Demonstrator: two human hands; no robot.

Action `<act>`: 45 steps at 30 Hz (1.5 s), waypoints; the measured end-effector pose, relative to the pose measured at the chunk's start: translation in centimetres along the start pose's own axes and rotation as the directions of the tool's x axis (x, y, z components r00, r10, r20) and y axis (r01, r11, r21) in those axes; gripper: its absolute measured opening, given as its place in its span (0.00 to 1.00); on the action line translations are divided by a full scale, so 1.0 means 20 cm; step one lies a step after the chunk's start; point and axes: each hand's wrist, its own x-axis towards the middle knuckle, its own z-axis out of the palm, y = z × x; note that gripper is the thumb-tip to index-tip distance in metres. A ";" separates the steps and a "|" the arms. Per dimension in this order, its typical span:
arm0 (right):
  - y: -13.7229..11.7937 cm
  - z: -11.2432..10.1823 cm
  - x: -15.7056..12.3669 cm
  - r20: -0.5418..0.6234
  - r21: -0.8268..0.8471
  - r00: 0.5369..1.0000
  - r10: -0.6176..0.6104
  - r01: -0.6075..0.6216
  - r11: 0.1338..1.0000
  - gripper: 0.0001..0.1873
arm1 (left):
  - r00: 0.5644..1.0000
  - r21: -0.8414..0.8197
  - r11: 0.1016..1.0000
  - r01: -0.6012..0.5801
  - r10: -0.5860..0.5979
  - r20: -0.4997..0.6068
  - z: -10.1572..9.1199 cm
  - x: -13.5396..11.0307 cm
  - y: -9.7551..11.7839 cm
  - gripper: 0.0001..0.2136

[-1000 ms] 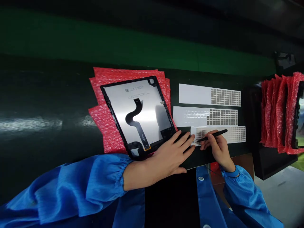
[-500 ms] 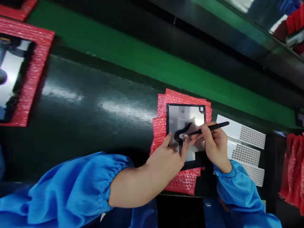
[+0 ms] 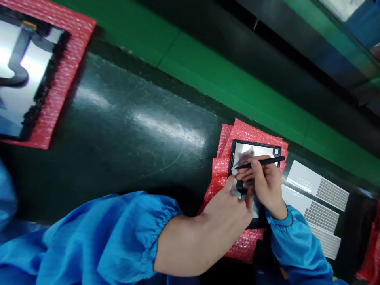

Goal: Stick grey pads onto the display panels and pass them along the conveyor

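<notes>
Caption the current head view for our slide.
Right hand holding a black pointed tool over a framed panel, left hand close by.

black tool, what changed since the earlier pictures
The right hand carried the black tool leftward from the nearest label sheet to over the panel; the left hand also shifted left across the panel. The tool stays gripped, the panel still on red bubble wrap.

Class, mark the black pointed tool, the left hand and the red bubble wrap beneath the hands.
Black pointed tool [image 3: 270,160]: head view, on its shaft.
Left hand [image 3: 228,210]: head view, back of the hand.
Red bubble wrap [image 3: 255,135]: head view, bare strip along its far side.
</notes>
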 end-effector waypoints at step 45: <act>0.29 -0.19 -0.24 -0.449 0.292 0.877 -0.171 0.325 0.900 0.19 | 0.705 -0.936 0.317 0.150 -0.698 -0.123 0.07 -0.05 -0.09 0.16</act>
